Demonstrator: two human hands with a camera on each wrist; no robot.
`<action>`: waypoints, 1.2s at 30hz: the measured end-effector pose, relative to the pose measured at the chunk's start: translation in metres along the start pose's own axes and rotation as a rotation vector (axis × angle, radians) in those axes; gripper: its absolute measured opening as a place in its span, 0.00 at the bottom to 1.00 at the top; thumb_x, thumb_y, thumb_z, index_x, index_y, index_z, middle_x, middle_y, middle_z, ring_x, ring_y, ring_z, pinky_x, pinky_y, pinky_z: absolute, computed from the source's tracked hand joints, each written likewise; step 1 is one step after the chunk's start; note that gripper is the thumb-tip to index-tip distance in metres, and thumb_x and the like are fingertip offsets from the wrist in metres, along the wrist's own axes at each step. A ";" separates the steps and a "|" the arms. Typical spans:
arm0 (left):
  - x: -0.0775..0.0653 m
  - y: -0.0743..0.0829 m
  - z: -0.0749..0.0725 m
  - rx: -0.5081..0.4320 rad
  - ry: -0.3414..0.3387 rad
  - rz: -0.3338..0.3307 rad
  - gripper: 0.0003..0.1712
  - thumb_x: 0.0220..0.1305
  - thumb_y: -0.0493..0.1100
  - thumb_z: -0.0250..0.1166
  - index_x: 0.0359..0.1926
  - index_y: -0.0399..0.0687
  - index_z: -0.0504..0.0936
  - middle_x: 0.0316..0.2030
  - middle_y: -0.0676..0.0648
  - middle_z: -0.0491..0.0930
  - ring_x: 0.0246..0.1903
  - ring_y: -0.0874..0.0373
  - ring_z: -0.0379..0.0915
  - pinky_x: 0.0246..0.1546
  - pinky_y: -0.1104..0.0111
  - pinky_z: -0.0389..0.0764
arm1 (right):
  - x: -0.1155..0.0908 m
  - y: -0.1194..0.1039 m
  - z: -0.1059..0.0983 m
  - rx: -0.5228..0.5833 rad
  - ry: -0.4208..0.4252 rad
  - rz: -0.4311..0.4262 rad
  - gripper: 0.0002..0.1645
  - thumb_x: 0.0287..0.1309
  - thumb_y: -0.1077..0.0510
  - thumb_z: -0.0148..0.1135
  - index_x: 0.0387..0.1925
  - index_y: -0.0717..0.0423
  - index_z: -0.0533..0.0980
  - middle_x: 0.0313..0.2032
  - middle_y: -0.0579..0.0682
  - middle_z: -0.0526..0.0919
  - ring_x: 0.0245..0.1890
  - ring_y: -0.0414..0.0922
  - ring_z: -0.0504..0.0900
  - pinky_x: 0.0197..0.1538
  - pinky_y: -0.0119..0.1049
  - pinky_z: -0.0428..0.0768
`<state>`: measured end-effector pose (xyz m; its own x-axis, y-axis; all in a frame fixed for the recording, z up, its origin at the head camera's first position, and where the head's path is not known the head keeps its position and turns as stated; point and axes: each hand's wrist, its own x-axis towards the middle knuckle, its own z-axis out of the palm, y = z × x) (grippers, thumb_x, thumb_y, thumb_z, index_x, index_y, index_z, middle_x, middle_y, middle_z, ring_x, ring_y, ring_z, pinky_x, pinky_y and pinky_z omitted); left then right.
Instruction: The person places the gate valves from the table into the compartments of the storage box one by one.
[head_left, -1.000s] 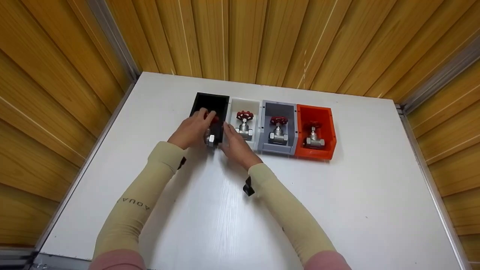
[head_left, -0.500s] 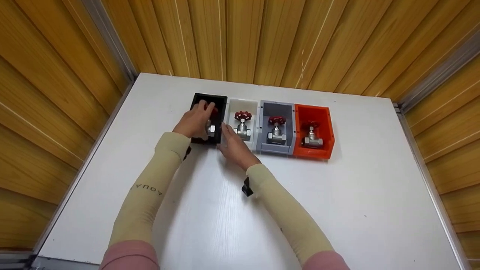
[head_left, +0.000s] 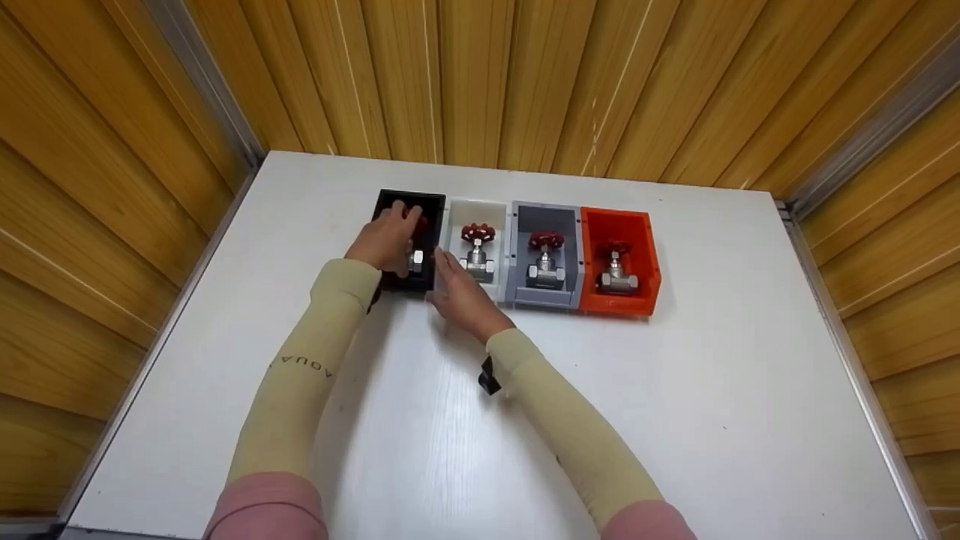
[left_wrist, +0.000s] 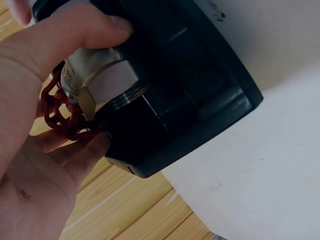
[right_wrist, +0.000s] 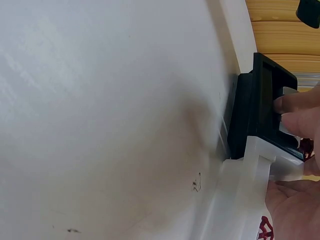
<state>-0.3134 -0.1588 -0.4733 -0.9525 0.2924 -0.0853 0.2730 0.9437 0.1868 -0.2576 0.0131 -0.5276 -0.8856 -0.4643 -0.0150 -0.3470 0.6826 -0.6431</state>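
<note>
In the head view, my left hand (head_left: 381, 238) reaches into the black bin (head_left: 411, 194) at the left end of a row. It grips a metal valve with a red handwheel; the left wrist view shows the thumb on the valve's body (left_wrist: 112, 82) and the fingers around the handwheel (left_wrist: 62, 115). The valve sits within the bin's walls, its hex end (head_left: 415, 261) facing right. My right hand (head_left: 469, 300), fingers extended, rests against the white bin (head_left: 480, 204) where it adjoins the black one. Inside the white bin stands another red-wheeled valve (head_left: 478, 262).
To the right, a grey bin (head_left: 546, 298) and an orange bin (head_left: 619, 304) join the row, each with a red-wheeled valve in it. The row stands on a white tabletop (head_left: 675, 420), with wood-patterned panels (head_left: 480, 82) behind and at both sides.
My left hand has carried the valve from the black bin's front edge back and down between its walls. The right hand stays by the white bin. The head view has shifted slightly.
</note>
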 end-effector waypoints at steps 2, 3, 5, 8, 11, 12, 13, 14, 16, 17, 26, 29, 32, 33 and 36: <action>0.001 -0.001 0.002 -0.004 0.003 -0.003 0.62 0.29 0.38 0.78 0.68 0.46 0.53 0.62 0.37 0.57 0.56 0.44 0.62 0.53 0.53 0.73 | 0.000 0.000 0.001 -0.008 0.001 -0.006 0.48 0.59 0.48 0.55 0.71 0.45 0.38 0.71 0.56 0.46 0.68 0.52 0.55 0.66 0.42 0.62; 0.002 -0.002 0.003 -0.007 0.003 -0.005 0.62 0.29 0.37 0.78 0.68 0.46 0.53 0.62 0.36 0.57 0.56 0.44 0.62 0.53 0.53 0.73 | -0.001 0.000 0.001 -0.008 0.003 -0.004 0.48 0.59 0.47 0.55 0.71 0.45 0.38 0.71 0.56 0.46 0.68 0.52 0.55 0.66 0.42 0.62; 0.003 -0.003 0.006 -0.019 0.001 -0.010 0.62 0.29 0.37 0.78 0.68 0.46 0.53 0.62 0.37 0.57 0.57 0.44 0.62 0.54 0.53 0.72 | -0.001 0.000 0.002 -0.007 0.004 0.002 0.48 0.59 0.48 0.55 0.71 0.44 0.38 0.71 0.55 0.46 0.68 0.51 0.55 0.67 0.42 0.61; 0.006 -0.003 0.008 -0.029 -0.014 -0.016 0.62 0.30 0.36 0.78 0.68 0.46 0.53 0.62 0.37 0.57 0.57 0.44 0.62 0.56 0.54 0.71 | 0.000 0.000 0.002 -0.005 0.000 0.014 0.49 0.59 0.49 0.56 0.71 0.44 0.38 0.71 0.55 0.45 0.68 0.51 0.54 0.67 0.42 0.60; 0.009 -0.003 0.009 -0.036 -0.028 -0.029 0.61 0.30 0.35 0.78 0.67 0.47 0.53 0.61 0.37 0.58 0.55 0.45 0.64 0.56 0.55 0.71 | 0.000 -0.001 0.001 -0.003 -0.002 0.017 0.49 0.58 0.50 0.56 0.71 0.44 0.37 0.71 0.55 0.45 0.69 0.52 0.54 0.67 0.42 0.59; 0.010 -0.003 0.009 -0.036 -0.031 -0.032 0.61 0.31 0.35 0.77 0.67 0.47 0.54 0.60 0.37 0.59 0.54 0.45 0.65 0.56 0.55 0.71 | 0.001 -0.002 0.001 -0.006 -0.002 0.017 0.49 0.59 0.50 0.56 0.71 0.44 0.37 0.71 0.55 0.45 0.69 0.52 0.54 0.68 0.42 0.59; 0.011 -0.003 0.009 -0.037 -0.034 -0.035 0.60 0.31 0.35 0.77 0.67 0.47 0.54 0.61 0.37 0.59 0.54 0.46 0.65 0.56 0.55 0.71 | 0.001 -0.002 0.001 -0.007 -0.001 0.015 0.49 0.59 0.50 0.56 0.71 0.44 0.37 0.71 0.55 0.45 0.69 0.52 0.53 0.68 0.42 0.58; 0.012 -0.003 0.009 -0.041 -0.032 -0.037 0.60 0.31 0.35 0.77 0.67 0.47 0.54 0.60 0.37 0.59 0.53 0.46 0.66 0.56 0.55 0.71 | 0.001 -0.003 0.001 -0.010 0.003 0.012 0.49 0.59 0.50 0.56 0.71 0.45 0.37 0.71 0.55 0.45 0.69 0.52 0.54 0.68 0.42 0.58; 0.013 -0.002 0.010 -0.043 -0.028 -0.041 0.60 0.31 0.34 0.77 0.67 0.47 0.55 0.60 0.37 0.59 0.53 0.46 0.66 0.56 0.55 0.71 | 0.001 -0.003 0.001 -0.008 0.010 0.011 0.49 0.59 0.51 0.56 0.71 0.44 0.37 0.71 0.55 0.45 0.69 0.52 0.54 0.68 0.42 0.58; 0.014 -0.002 0.011 -0.041 -0.023 -0.038 0.59 0.31 0.34 0.77 0.67 0.46 0.55 0.60 0.36 0.60 0.52 0.46 0.67 0.56 0.55 0.71 | 0.001 -0.003 0.001 -0.006 0.014 0.012 0.49 0.58 0.51 0.56 0.71 0.44 0.37 0.71 0.54 0.45 0.69 0.52 0.54 0.68 0.42 0.58; 0.009 -0.006 0.025 -0.007 -0.023 -0.019 0.54 0.37 0.34 0.73 0.67 0.41 0.55 0.59 0.34 0.61 0.53 0.43 0.68 0.52 0.55 0.73 | -0.004 -0.003 0.008 -0.006 0.006 0.005 0.48 0.59 0.51 0.56 0.71 0.46 0.38 0.71 0.54 0.45 0.68 0.51 0.55 0.67 0.41 0.60; 0.008 -0.007 0.027 0.009 -0.001 -0.018 0.52 0.40 0.34 0.71 0.67 0.40 0.54 0.60 0.33 0.60 0.54 0.42 0.67 0.51 0.55 0.74 | -0.004 -0.003 0.007 -0.010 0.016 -0.016 0.47 0.59 0.51 0.55 0.71 0.48 0.39 0.71 0.55 0.46 0.68 0.51 0.55 0.66 0.42 0.61; 0.009 -0.006 0.028 0.021 0.006 -0.013 0.51 0.42 0.33 0.71 0.67 0.41 0.54 0.60 0.32 0.59 0.55 0.41 0.67 0.50 0.55 0.74 | -0.003 -0.003 0.006 -0.022 0.023 -0.024 0.47 0.59 0.52 0.56 0.71 0.49 0.40 0.71 0.56 0.47 0.68 0.51 0.56 0.66 0.42 0.62; 0.009 -0.006 0.028 0.020 0.003 -0.014 0.51 0.42 0.34 0.70 0.67 0.41 0.53 0.61 0.32 0.59 0.55 0.41 0.66 0.51 0.54 0.74 | -0.002 -0.002 0.006 -0.026 0.026 -0.025 0.47 0.59 0.52 0.56 0.71 0.49 0.40 0.70 0.56 0.47 0.68 0.51 0.57 0.66 0.42 0.63; 0.012 -0.006 0.025 -0.023 -0.030 -0.027 0.53 0.44 0.34 0.70 0.69 0.43 0.51 0.64 0.32 0.55 0.60 0.40 0.61 0.55 0.53 0.71 | -0.001 0.000 0.004 -0.035 0.030 -0.023 0.48 0.59 0.52 0.56 0.71 0.49 0.40 0.70 0.57 0.48 0.67 0.52 0.57 0.66 0.42 0.62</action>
<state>-0.3226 -0.1566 -0.5003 -0.9548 0.2721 -0.1194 0.2441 0.9474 0.2069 -0.2551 0.0111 -0.5307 -0.8860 -0.4630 0.0229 -0.3775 0.6919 -0.6154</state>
